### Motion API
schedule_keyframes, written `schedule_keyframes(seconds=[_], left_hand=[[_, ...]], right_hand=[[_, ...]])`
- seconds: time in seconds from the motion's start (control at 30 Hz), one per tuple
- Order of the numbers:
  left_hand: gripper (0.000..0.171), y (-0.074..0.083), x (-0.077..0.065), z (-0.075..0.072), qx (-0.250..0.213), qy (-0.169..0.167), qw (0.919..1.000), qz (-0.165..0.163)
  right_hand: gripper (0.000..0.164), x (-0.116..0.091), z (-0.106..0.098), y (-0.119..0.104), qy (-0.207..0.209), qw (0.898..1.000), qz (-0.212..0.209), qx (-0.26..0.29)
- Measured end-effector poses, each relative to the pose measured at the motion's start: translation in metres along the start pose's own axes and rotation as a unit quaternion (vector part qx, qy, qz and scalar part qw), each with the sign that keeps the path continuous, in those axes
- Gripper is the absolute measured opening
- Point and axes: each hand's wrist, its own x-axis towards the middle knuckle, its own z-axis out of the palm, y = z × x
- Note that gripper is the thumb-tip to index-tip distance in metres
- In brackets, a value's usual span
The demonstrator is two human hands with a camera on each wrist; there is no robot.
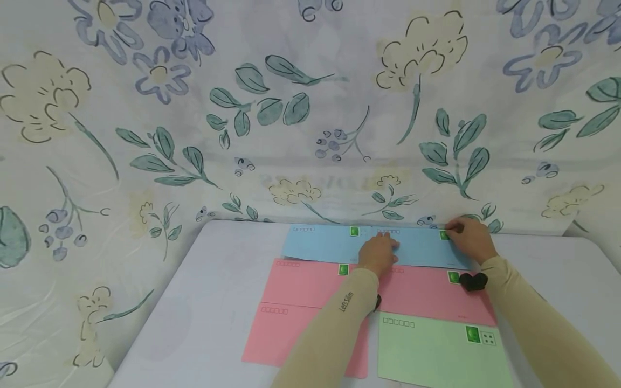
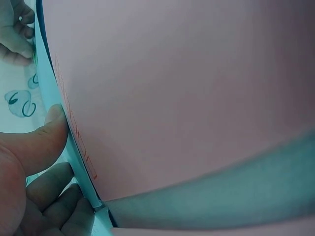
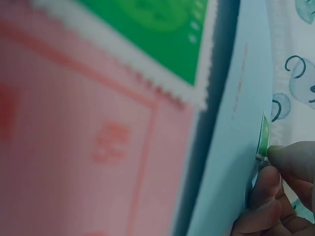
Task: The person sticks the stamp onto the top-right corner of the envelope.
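My right hand is at the far right corner of a blue envelope, where its thumb and forefinger pinch the edge of a green stamp. In the right wrist view the stamp lies against the blue paper, its lower corner at the fingertips. My left hand rests with extended fingers near the left end of that envelope. The left wrist view shows its thumb touching the paper edge. Another blue envelope with a green stamp lies to the left.
Two stamped pink envelopes lie in the middle row. Nearer are another pink envelope, partly under my left sleeve, and a green envelope with a stamp. A floral cloth hangs behind the white table.
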Motion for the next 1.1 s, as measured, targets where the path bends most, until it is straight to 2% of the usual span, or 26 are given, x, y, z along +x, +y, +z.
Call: schedule_keyframes(seconds=[0.47, 0.87, 1.1], left_hand=[[0.044, -0.001, 0.000, 0.000, 0.001, -0.003, 1.0000, 0.000], [0.044, -0.001, -0.002, 0.002, -0.001, 0.002, 1.0000, 0.006], [0.042, 0.000, -0.002, -0.002, 0.016, 0.003, 0.9997, 0.015]], right_hand=[[0.023, -0.001, -0.003, -0.001, -0.008, 1.000, 0.001, 0.002], [0.021, -0.007, -0.011, -0.007, 0.005, 0.999, -0.039, 0.002], [0.024, -0.013, -0.014, -0.014, 0.000, 1.000, -0.013, 0.004]])
